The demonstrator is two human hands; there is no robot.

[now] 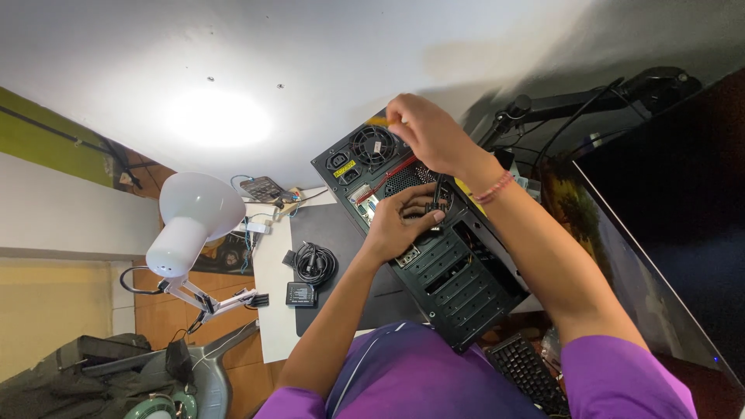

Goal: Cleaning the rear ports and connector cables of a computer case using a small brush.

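Note:
A black computer case (458,287) lies on the desk with its rear panel, fan grille (373,144) and slot covers facing me. My right hand (431,136), with a pink bracelet on the wrist, is over the case's top edge near the fan. Its fingers are closed on a yellow-handled tool (379,122), most of which the hand hides. My left hand (397,223) rests on the middle of the rear panel. Its fingers curl around a black cable (439,203) by the port area.
A white desk lamp (194,213) stands at left. On the dark mat (330,229) are a coiled black cable (314,264) and a small black box (300,293). A keyboard (528,372) lies under the case. A large monitor (660,233) on an arm (590,97) fills the right.

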